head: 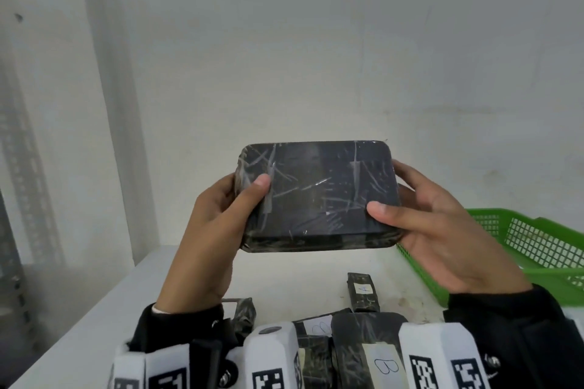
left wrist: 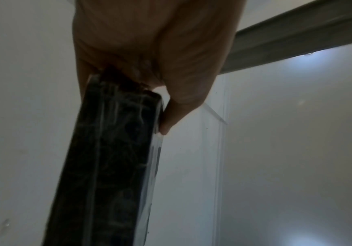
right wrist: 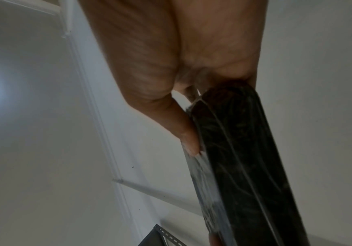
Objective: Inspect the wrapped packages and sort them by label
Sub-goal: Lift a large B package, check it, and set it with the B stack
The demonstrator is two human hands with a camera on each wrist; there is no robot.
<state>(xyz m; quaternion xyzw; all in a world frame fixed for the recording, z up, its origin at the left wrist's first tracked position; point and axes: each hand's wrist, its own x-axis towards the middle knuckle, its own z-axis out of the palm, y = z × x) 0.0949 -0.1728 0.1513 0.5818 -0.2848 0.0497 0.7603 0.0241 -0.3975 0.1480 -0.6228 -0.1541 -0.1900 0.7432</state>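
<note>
A flat black package wrapped in clear film is held up in the air in front of the wall, broad face toward me, no label showing on that face. My left hand grips its left end, thumb on the front face. My right hand grips its right end, thumb on the front. The left wrist view shows the package's narrow edge with my left hand pinching it. The right wrist view shows the same package edge under my right hand. Fingers behind the package are hidden.
Below on the white table lie several more black wrapped packages, one labelled A and one labelled B. A green mesh basket stands at the right. A grey metal rack stands at the left.
</note>
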